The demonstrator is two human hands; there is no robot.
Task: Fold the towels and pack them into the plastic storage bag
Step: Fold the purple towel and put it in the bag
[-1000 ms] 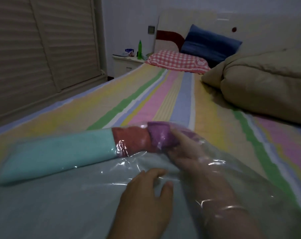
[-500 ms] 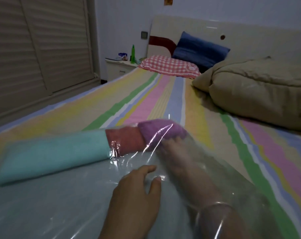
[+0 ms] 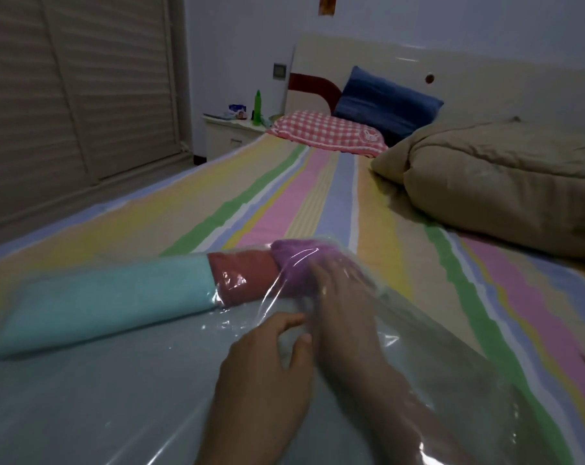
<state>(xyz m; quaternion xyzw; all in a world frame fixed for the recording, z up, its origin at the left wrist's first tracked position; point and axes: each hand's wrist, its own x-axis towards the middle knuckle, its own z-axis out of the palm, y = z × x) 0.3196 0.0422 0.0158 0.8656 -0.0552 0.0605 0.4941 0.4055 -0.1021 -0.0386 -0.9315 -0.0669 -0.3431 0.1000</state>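
The right hand (image 3: 341, 297) is inside the bag (image 3: 452, 364) at centre frame. Its fingers lie fairly straight on the purple towel (image 3: 291, 260), touching it rather than curled round it, though the plastic blurs them. Just below, the left hand (image 3: 264, 380) rests palm down on top of the bag with loose, relaxed fingers, holding nothing. The purple towel is under the plastic, touching a red towel (image 3: 244, 276) to its left that is also covered. A teal towel (image 3: 110, 300) continues the row toward the left edge, and I cannot tell if it is inside. All of this lies on a striped sheet (image 3: 284, 196). A beige quilt (image 3: 502, 182) is heaped at the right. At the top are a checked pillow (image 3: 331, 134), a blue pillow (image 3: 385, 102) and a green bottle (image 3: 258, 107) on a nightstand (image 3: 230, 132).
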